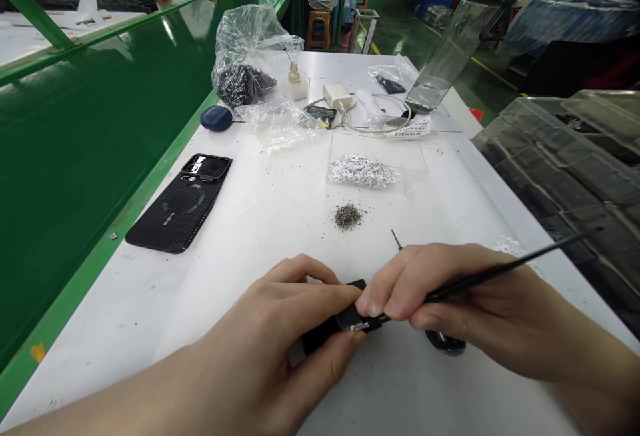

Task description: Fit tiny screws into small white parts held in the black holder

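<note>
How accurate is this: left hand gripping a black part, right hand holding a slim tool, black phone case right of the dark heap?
One slip: the head view shows the black phone case left of the dark heap, not right. The left hand grips a black part, and the right hand holds a slim tool.

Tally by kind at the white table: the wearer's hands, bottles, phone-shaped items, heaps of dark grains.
Hands: 2 (left hand, right hand)
Bottles: 2 (large clear bottle, small bottle)
Phone-shaped item: 1
Heap of dark grains: 1
Total: 6
</note>
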A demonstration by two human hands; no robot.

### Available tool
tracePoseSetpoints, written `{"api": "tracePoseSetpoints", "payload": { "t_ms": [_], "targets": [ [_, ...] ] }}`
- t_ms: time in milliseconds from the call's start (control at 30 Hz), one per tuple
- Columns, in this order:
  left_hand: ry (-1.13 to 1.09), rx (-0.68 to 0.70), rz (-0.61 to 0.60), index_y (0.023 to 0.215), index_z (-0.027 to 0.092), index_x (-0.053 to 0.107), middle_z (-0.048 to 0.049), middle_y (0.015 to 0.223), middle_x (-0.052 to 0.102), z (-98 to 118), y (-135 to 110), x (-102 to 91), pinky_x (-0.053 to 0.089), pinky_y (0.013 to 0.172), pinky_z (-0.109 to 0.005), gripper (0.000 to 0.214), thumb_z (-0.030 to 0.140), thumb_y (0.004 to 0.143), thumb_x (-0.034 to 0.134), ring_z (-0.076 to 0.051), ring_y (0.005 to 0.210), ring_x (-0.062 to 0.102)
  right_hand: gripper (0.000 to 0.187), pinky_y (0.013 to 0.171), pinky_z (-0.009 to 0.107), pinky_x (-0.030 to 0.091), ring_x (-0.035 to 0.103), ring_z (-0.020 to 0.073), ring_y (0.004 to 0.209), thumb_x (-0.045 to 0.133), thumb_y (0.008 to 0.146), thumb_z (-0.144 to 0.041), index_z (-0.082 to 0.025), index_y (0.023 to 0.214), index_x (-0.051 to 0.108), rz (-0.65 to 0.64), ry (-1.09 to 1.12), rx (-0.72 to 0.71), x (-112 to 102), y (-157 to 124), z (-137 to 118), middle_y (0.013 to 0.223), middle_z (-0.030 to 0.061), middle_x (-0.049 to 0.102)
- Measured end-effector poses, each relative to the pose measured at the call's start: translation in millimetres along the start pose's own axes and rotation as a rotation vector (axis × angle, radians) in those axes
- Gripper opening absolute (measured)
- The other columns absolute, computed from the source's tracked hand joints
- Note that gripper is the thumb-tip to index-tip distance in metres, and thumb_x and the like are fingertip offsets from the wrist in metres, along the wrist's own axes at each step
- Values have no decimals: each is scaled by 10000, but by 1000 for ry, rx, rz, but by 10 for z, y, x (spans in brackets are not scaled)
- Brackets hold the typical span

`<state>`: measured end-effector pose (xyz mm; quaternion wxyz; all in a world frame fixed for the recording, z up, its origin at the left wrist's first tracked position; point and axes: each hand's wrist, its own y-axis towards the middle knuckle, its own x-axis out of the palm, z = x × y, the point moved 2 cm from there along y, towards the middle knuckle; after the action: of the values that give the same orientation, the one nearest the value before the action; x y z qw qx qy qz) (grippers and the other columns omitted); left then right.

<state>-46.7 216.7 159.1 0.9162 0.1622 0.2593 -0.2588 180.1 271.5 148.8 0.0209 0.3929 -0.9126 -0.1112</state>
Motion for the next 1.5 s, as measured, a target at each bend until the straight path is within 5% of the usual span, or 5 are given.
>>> {"api": "tracePoseSetpoints", "payload": {
  "t_ms": [400, 567, 833, 1200, 1500],
  "targets": [
    [-3, 14, -23, 1027, 137, 699, -3, 758, 676, -25, 7, 28, 616, 936, -246, 166, 79, 1058, 547, -191, 971, 778, 92, 967, 239, 661, 839, 169, 1065, 785, 1046, -209, -242, 1110, 842, -25, -18, -9, 7, 9, -25, 1086, 72, 875],
    [2, 10, -36, 1078, 126, 712, -1, 776, 694, -8, 8, 20, 607, 975, -251, 188, 72, 1061, 533, -183, 970, 780, 85, 859, 156, 652, 841, 141, 1048, 781, 1042, -175, -210, 1096, 837, -52, -18, -23, 11, 23, -44, 1106, 97, 876],
    [15, 9, -18, 1034, 142, 700, -13, 778, 680, -21, -17, 25, 616, 923, -255, 168, 96, 1070, 543, -188, 940, 754, 122, 973, 252, 649, 816, 153, 1057, 720, 1098, -277, -302, 1175, 812, 4, -50, -36, -14, -12, 18, 1097, 22, 843],
    [2, -30, -63, 1128, 149, 710, -38, 930, 768, -32, -42, 4, 608, 1003, -248, 201, 112, 1100, 515, -172, 983, 773, 103, 965, 218, 646, 820, 141, 1054, 767, 1065, -261, -295, 1142, 826, -20, -71, 1, 3, 21, -8, 1101, 20, 859],
    [1, -8, -56, 1078, 135, 708, 0, 787, 685, -24, 7, 19, 608, 986, -232, 173, 93, 1073, 540, -178, 1001, 777, 84, 945, 208, 650, 828, 136, 1044, 765, 1069, -274, -273, 1127, 826, -17, -88, -15, 9, 6, -25, 1094, 24, 871]
  ]
}}
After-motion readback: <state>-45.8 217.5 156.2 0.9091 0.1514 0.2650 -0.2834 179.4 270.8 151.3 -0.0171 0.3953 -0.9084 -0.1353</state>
